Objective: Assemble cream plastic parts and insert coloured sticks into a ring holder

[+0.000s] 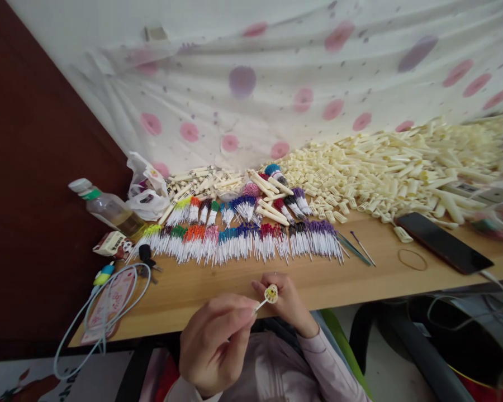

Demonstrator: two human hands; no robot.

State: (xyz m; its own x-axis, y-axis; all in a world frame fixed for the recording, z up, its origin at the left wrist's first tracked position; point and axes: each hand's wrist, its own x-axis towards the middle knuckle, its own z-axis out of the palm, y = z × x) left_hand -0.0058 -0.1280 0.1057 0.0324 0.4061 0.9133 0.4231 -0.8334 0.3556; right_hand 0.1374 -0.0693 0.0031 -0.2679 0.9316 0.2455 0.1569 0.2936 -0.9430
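Observation:
My left hand pinches a thin white pen refill between thumb and fingertips. The refill's far end meets a round, slotted cream plastic pen part, which has yellow showing inside its opening. My right hand is closed around that pen part, with its open end turned towards me. How deep the refill sits in it I cannot tell. Just beyond my hands, a long row of pen refills lies on the table, sorted by tip colour. Bundled refills lie behind them.
A large heap of cream plastic pen parts covers the back right of the wooden table. A phone and a rubber band lie at right. At left are a bottle, keys and a looped white cable.

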